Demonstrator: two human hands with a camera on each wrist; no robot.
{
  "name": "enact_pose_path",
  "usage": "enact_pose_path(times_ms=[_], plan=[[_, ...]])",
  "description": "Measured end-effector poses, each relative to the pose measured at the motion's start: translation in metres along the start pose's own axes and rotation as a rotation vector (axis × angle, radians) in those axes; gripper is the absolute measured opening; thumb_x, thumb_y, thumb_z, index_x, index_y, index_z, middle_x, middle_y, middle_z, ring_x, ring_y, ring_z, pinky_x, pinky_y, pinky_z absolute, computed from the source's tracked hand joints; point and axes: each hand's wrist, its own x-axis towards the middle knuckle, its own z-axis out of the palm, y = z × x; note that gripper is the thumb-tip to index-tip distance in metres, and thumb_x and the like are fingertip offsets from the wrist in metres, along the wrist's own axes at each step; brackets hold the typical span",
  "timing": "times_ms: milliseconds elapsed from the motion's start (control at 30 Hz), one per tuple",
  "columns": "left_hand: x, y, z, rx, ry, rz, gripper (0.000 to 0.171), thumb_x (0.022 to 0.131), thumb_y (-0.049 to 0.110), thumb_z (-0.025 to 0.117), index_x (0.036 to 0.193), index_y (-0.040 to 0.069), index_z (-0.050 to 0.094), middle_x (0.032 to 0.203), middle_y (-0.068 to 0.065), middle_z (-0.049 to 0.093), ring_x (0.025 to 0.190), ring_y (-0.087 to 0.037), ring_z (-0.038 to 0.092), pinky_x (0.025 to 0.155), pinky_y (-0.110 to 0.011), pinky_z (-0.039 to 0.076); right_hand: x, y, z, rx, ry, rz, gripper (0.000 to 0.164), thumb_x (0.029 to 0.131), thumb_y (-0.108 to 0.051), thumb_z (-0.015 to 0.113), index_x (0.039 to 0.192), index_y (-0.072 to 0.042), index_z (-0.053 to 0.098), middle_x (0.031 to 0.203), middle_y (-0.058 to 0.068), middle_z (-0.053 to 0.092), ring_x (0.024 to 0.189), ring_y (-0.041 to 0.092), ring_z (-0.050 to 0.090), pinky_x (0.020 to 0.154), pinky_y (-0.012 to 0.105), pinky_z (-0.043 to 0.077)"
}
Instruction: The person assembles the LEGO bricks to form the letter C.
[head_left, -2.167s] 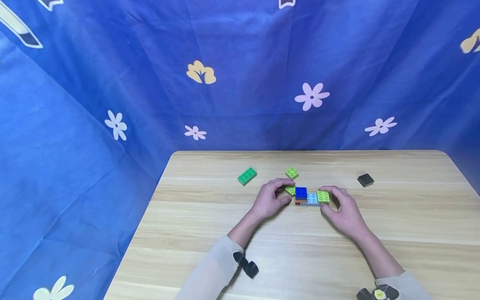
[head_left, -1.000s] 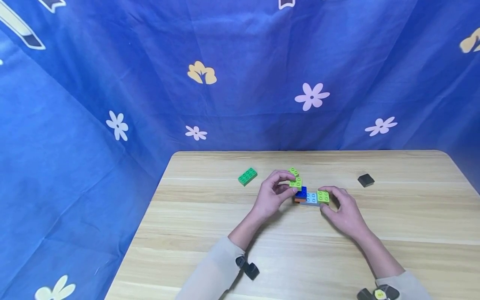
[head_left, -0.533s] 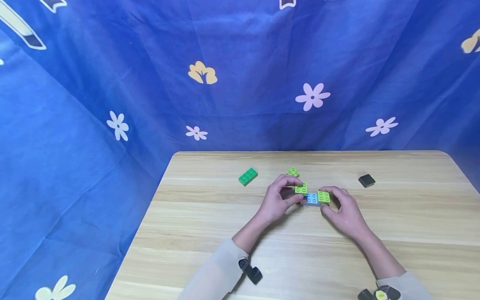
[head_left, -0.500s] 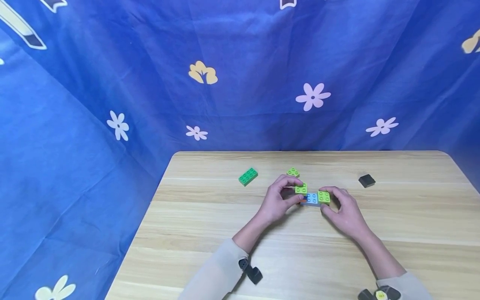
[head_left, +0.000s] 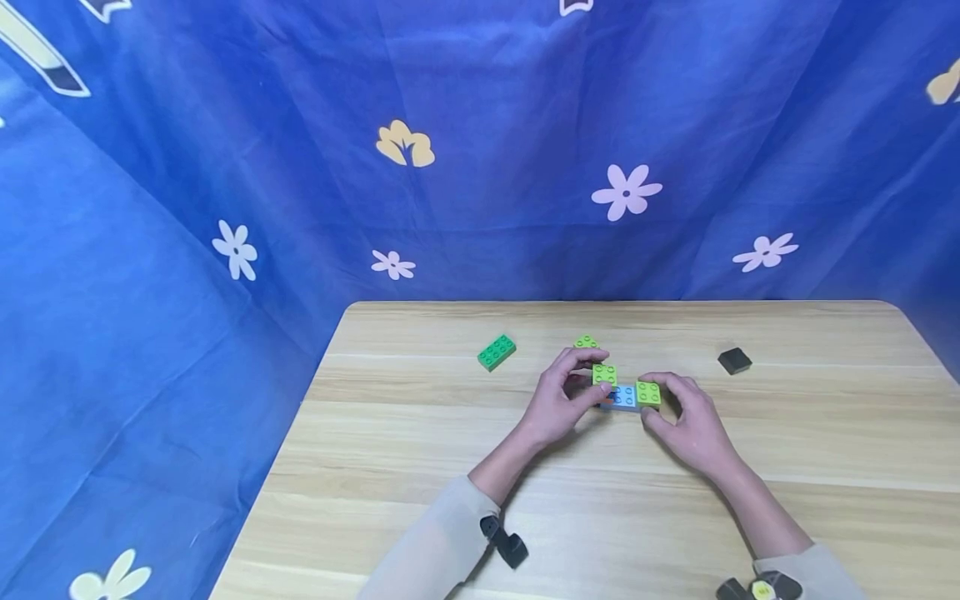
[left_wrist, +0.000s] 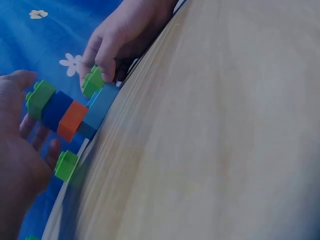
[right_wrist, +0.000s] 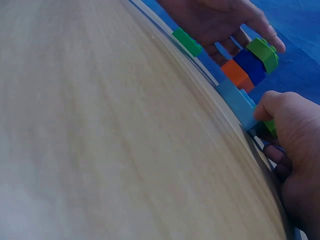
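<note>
Cloth, blue with pale flowers, hangs along the left edge of the table and behind its far edge. Green brick lies slantwise, studs up, near the far edge, on the far left corner's side. Next comes the left hand, thumb and fingers spread around the top of a stack; whether they touch it I cannot tell. Beyond its fingers a loose lime brick, partly hidden, sits near the far edge. The stack, nearer the far edge than the near one, has a top lime brick on a blue brick on an orange brick, which sits on the left end of a light blue brick. An end lime brick stands on its right end, pinched between thumb and fingers of the right hand. Farthest right, a black brick lies toward the far right corner, well apart from the stack.
</note>
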Motion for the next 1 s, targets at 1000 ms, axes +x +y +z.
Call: enact_pose_path(times_ms=[1000], plan=[[0.002,0.008,0.009,0.005,0.004,-0.217,0.03,0.102,0.01,0.072,0.131,0.015,0.073,0.116,-0.003,0.073,0.099,-0.014,0.072,0.08,-0.04,0.065,0.001,0.001,0.0,0.021,-0.013,0.006,0.048,0.085,-0.003,0.08,0.131,-0.01,0.068,0.129,0.015,0.068,0.117,0.032,0.058,0.102,0.057,0.045]])
